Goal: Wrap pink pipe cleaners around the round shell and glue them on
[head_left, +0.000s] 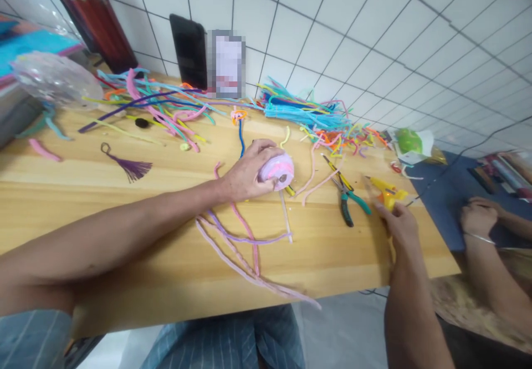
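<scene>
My left hand [248, 172] is closed around a round, lilac and pink fuzzy piece [279, 167] with a dark spot on its face, a little above the table. My right hand [401, 222] has its fingers closed at the handle of a yellow glue gun [386, 193], whose nozzle points to the upper left. Between the hands lie teal-handled pliers [347, 200] and a yellow utility knife [338, 172]. Below the left hand, a thin whitish stick [286, 216] and several pink and purple pipe cleaners [253, 241] are spread over the wood.
Loose pipe cleaners [166, 106] and a blue bundle [299, 111] line the tiled wall. Two phones, one dark [189, 50], lean there. A purple tassel [131, 168], a red flask [100, 20] and a plastic bag [56, 78] are leftward. Another person's hands [480, 216] rest at right.
</scene>
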A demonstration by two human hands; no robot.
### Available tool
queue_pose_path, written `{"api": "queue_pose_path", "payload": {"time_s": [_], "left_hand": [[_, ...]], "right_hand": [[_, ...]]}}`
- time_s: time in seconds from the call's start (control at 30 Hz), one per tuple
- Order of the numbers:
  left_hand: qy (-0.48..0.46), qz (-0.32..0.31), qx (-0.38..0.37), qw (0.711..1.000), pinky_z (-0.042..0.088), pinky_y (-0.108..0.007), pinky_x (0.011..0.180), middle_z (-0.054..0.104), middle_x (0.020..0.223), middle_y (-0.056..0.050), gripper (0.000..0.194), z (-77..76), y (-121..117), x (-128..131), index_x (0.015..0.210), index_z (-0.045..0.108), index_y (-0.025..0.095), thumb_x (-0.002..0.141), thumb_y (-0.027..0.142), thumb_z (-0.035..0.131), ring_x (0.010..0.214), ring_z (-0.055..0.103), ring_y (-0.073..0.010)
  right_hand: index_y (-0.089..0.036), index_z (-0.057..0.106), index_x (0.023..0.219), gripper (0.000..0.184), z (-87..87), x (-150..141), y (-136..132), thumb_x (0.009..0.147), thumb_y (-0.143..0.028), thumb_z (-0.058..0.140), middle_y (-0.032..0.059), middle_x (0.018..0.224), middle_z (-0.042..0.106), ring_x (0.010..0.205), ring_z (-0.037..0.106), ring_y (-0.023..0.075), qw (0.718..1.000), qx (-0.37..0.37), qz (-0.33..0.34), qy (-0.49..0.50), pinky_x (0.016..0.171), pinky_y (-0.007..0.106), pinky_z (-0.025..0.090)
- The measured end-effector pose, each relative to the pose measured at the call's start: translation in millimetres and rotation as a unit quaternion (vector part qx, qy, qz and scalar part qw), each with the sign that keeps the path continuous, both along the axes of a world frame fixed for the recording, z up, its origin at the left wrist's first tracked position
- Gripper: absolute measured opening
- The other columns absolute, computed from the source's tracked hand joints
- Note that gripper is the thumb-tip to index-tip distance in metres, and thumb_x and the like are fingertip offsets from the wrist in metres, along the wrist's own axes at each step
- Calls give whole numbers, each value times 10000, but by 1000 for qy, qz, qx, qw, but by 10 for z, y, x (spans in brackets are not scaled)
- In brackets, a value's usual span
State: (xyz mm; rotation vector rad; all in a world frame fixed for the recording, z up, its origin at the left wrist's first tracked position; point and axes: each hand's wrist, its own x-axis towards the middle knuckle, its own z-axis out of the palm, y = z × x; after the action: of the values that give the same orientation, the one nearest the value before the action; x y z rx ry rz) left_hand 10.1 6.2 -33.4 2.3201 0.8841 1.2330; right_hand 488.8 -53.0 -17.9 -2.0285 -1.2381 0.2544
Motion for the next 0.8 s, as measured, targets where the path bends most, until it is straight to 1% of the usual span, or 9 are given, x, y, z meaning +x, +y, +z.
{"api": "queue_pose_path", "payload": {"time_s": [0.1,0.17,0.27,0.33,0.43,0.47,0.53,0.63,0.8], "left_hand": [[-4,-2,10,1000,458,-594,1203,529,1432,-167,686,10,4,1,1469,497,225,824,274,727,1389,526,-353],[-6,1,24,1000,454,-595,1206,531,1451,-180,687,-6,-9,12,1488,469,219,847,276,711,1405,517,-362],[-4,4,44,999,441,-598,1216,528,1473,-198,673,-43,-31,23,1503,443,199,873,259,674,1430,506,-371],[-9,5,51,999,435,-602,1219,532,1477,-205,665,-64,-37,24,1499,445,188,876,252,667,1432,509,-372],[-25,9,46,999,447,-600,1209,545,1467,-199,647,-78,-37,21,1489,449,195,884,269,666,1419,522,-362],[-28,10,42,999,449,-600,1208,547,1467,-193,643,-79,-38,21,1488,447,202,888,275,666,1419,522,-357],[-28,13,36,999,448,-601,1212,548,1470,-185,643,-76,-43,24,1490,440,211,890,271,662,1426,517,-349],[-25,18,34,999,438,-607,1223,543,1477,-187,647,-70,-53,30,1493,434,207,888,269,653,1435,510,-347],[-24,16,30,999,439,-633,1216,535,1489,-194,667,-74,-56,43,1495,422,214,875,287,658,1443,504,-373]], "right_hand": [[-257,578,549,510,49,-25,111,523,-684,857,-37,449,466,451,395,148,999,-24,-9,26,435,307,271],[-241,632,622,495,115,-82,159,531,-684,835,-21,530,558,503,467,153,999,-15,-2,48,462,301,342],[-231,672,740,446,292,-292,160,584,-618,829,-5,701,659,619,578,161,993,42,31,105,545,295,444],[-225,730,875,394,440,-532,119,635,-504,870,1,793,695,641,630,162,971,88,100,199,580,300,490],[-257,755,939,342,612,-980,49,693,-435,912,6,1014,754,639,677,131,932,81,224,274,647,318,575],[-268,767,954,335,641,-1127,37,719,-455,916,3,1004,764,669,702,143,924,63,255,280,682,328,598],[-282,786,965,344,649,-1384,43,734,-497,923,3,937,791,733,742,178,916,32,295,271,734,346,627],[-276,810,977,354,577,-1639,118,749,-528,910,33,998,838,846,781,225,922,-13,320,219,800,374,650],[-305,834,979,319,427,-1761,249,778,-547,892,52,1033,853,994,802,293,906,-87,370,185,885,428,664]]}}
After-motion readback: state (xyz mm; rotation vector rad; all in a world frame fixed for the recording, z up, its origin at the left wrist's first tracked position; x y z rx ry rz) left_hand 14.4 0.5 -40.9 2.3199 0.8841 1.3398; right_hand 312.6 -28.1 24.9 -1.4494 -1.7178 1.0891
